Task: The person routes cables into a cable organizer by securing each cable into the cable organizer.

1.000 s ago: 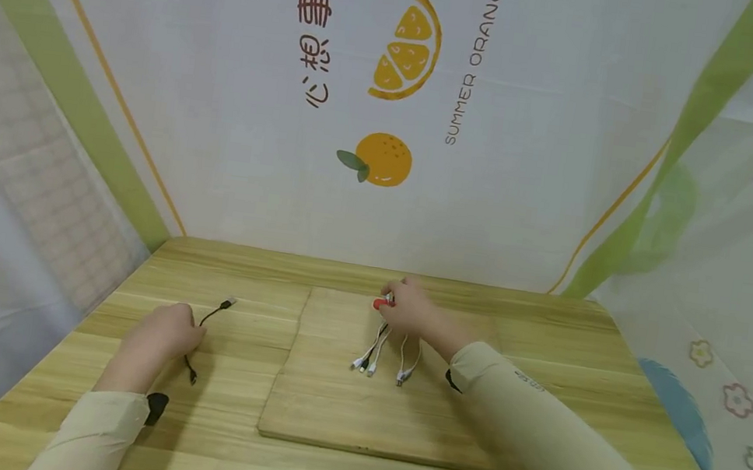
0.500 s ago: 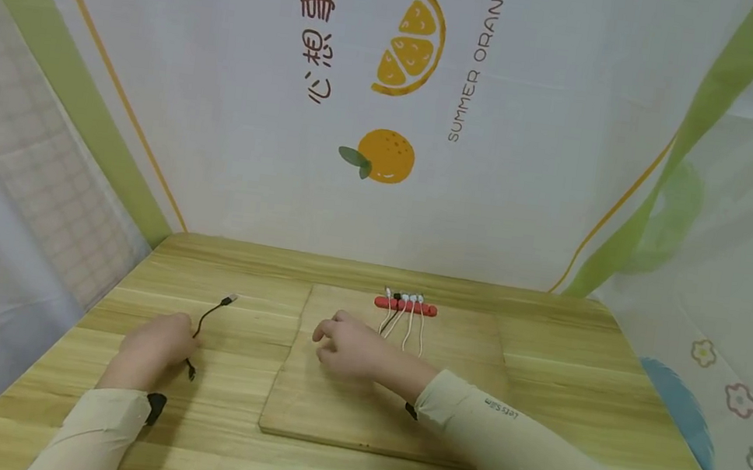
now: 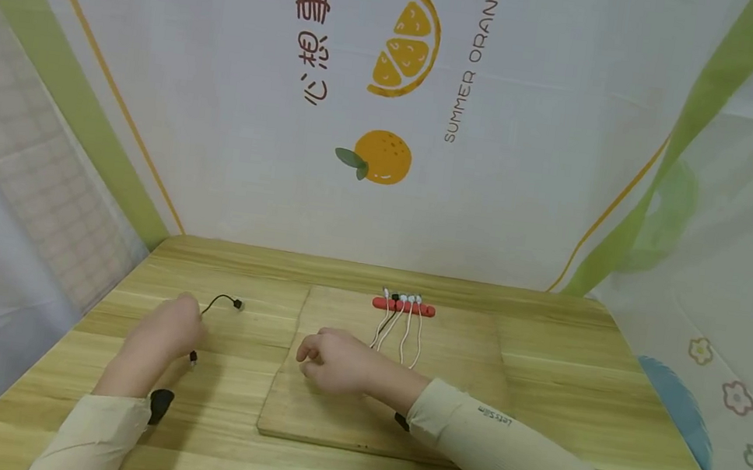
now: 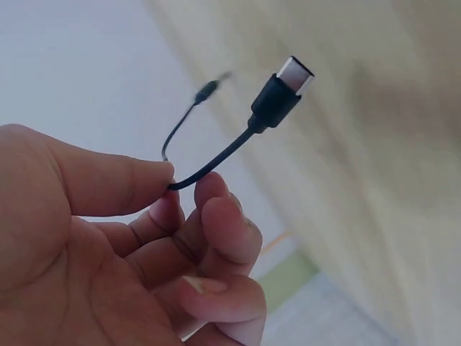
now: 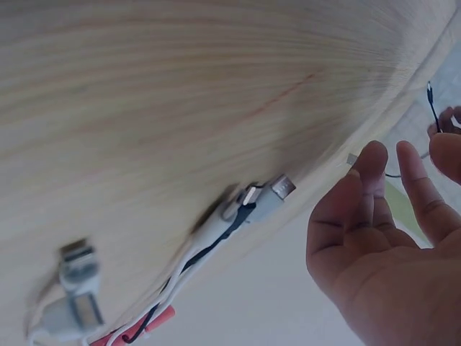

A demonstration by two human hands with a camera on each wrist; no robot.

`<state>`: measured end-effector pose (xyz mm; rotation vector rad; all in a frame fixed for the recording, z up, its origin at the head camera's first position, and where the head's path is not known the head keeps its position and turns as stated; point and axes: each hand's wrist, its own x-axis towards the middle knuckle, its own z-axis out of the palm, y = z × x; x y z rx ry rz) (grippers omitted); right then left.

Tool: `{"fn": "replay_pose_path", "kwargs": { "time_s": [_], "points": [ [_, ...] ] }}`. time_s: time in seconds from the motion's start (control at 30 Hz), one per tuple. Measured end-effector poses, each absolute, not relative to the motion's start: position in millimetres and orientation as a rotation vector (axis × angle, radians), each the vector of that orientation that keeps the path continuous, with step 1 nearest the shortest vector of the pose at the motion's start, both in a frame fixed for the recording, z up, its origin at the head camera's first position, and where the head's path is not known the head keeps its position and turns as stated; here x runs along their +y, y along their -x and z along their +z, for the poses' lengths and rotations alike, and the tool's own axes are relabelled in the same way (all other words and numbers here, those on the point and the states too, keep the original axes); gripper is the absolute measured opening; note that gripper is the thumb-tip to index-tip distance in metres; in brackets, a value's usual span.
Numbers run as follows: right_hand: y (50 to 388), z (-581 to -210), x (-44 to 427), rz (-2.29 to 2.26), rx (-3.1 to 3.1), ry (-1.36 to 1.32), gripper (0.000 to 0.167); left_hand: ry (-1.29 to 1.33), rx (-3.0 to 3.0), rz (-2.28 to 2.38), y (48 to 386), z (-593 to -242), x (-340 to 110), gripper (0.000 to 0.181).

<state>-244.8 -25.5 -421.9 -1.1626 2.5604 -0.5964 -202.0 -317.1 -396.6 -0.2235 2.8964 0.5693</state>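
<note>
My left hand [image 3: 159,338] pinches a short black USB cable [image 4: 225,155] between thumb and fingers, above the table's left side. In the left wrist view, the near connector [image 4: 277,97] points up and right, and the other end hangs behind. My right hand [image 3: 341,365] is over the wooden board with fingers loosely bent and nothing in them. Behind it, a red cable holder [image 3: 430,311] lies at the board's far edge. Several white cables [image 3: 419,342] and a black one are seated in it. Their lower ends are hidden by the right hand in the head view.
The wooden board [image 3: 298,417] lies on a wood-grain table [image 3: 224,444]. White curtains [image 3: 505,219] with orange prints stand behind the table and along the sides. In the right wrist view, loose cable connectors [image 5: 79,270] rest on the board.
My right hand has left the red cable holder and come left and nearer over the board, uncovering the holder. The left hand keeps its pinch on the black cable, whose ends shift slightly.
</note>
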Motion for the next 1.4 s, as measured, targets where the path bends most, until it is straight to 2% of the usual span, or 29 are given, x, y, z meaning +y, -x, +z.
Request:
{"fn": "replay_pose_path", "kwargs": {
  "time_s": [0.3, 0.57, 0.93, 1.13, 1.4],
  "points": [
    [245, -422, -28, -0.691, 2.508, 1.092, 0.023, 0.164, 2.971, 0.594, 190, -373, -282, 0.02],
    [250, -423, -28, -0.803, 2.478, 0.974, 0.031, 0.124, 3.02, 0.527, 182, -359, -253, 0.026],
    [262, -426, -22, -1.148, 2.427, 0.706, 0.06, 0.014, 3.101, 0.49, 172, -357, -217, 0.019],
    [274, -429, -8, -1.445, 2.204, 0.575, 0.051, -0.059, 3.014, 0.67, 175, -360, -204, 0.019],
    [281, -426, 7, -1.482, 2.165, 0.575, 0.041, -0.145, 2.995, 0.807, 178, -364, -191, 0.015]
  ]
}}
